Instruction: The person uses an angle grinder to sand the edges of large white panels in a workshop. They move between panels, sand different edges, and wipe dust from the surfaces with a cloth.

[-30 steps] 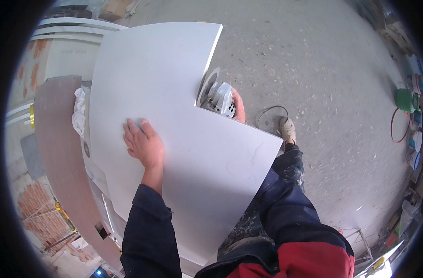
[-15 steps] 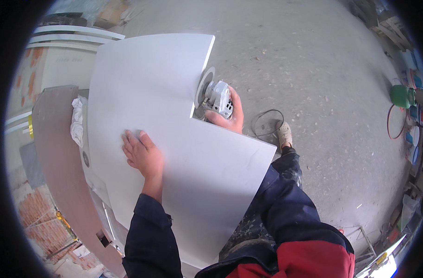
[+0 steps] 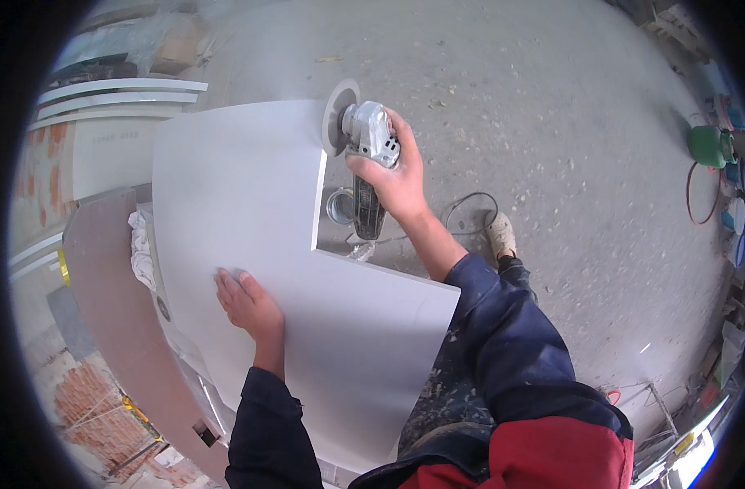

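An angle grinder point(image 3: 372, 138) with a dark body and silver head is gripped in my right hand point(image 3: 401, 175). Its grey disc point(image 3: 337, 122) stands at the far right corner of a large light-grey panel point(image 3: 242, 187); whether it touches the edge I cannot tell. A rectangular notch is cut out of the panel's right side, and its pale cut edge runs toward me. My left hand point(image 3: 250, 306) lies flat on the panel's surface, fingers spread, holding nothing.
A brown board point(image 3: 103, 269) and a crumpled white cloth point(image 3: 141, 248) lie left of the panel. White strips point(image 3: 120, 94) are stacked at the far left. A black cable point(image 3: 470, 196) loops on the floor near my shoe point(image 3: 501, 235). A green canister point(image 3: 709, 147) stands far right.
The grinder in my right hand has moved away from me along the notch edge to the panel's far corner. The panel sits lower in view; my left hand stays flat on it.
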A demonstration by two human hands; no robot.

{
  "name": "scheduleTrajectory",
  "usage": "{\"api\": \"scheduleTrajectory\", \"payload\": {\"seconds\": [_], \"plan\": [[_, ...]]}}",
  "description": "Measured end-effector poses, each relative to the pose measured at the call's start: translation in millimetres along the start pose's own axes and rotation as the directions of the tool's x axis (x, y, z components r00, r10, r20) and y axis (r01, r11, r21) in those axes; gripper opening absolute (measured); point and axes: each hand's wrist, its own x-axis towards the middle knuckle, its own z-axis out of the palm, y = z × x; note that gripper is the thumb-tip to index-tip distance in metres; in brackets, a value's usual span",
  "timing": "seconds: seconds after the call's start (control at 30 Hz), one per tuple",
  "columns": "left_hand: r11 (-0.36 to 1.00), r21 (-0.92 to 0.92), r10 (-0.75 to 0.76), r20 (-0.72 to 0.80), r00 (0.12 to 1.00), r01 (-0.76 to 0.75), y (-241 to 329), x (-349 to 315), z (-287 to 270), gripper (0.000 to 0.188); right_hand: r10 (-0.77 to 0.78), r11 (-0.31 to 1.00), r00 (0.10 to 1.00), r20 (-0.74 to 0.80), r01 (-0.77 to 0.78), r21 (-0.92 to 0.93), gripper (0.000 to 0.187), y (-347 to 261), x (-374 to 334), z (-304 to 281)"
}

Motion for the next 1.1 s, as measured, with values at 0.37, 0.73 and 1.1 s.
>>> {"api": "scheduleTrajectory", "payload": {"seconds": [0.37,0.73,1.1], "plan": [[0.994,-0.092,0.054,0.003,0.999,-0.053,-49,-25,7,0.062,0.093,0.995,0.996,0.016,-0.094,0.038,0.08,7,15,-12],[0.988,-0.15,0.033,0.004,0.999,-0.032,-44,-22,6,0.062,0.247,0.958,0.966,0.077,-0.255,0.131,0.088,-8,-50,-8],[0.993,-0.094,0.074,-0.016,0.997,-0.075,-42,-14,7,0.062,0.133,0.991,0.987,0.092,-0.133,-0.001,0.087,2,-58,1]]}}
